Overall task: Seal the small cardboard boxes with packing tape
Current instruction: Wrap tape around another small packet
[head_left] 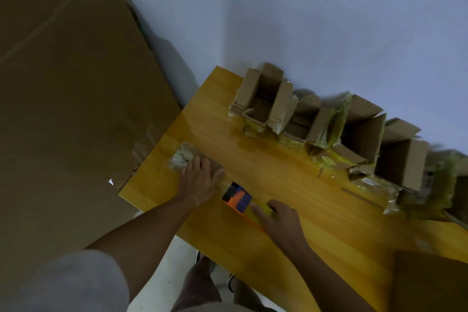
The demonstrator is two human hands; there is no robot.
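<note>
On a yellow wooden table [253, 159] the left hand [198, 182] lies flat, fingers straight and close together, pressing down on a small cardboard box [188, 159] near the table's edge at about nine o'clock in the view; the box's far end is wrapped in crinkled clear tape, and the fingertips reach up to that wrapping. Just beside it, toward four o'clock from the left hand, the right hand [277, 218] grips a tape dispenser [238, 197], fingers curled over its yellow part while the orange and dark blue head points toward the box. The dispenser sits low against the tabletop, close to the near end of the box; whether tape runs between the two I cannot tell, since the picture is blurred there. Along the table's far edge, from twelve o'clock round to three o'clock, stands a row of open boxes [359, 134] against a pale wall [329, 20], their flaps upright and strips of yellowish tape hanging loose from several of them. A large sheet of cardboard [71, 83] leans at ten o'clock, filling the left side of the view. At five o'clock a corner of another brown box [430, 284] rests on the table. Below the table edge, at six o'clock, the person's legs and shoes [202, 263] show on a light floor.
</note>
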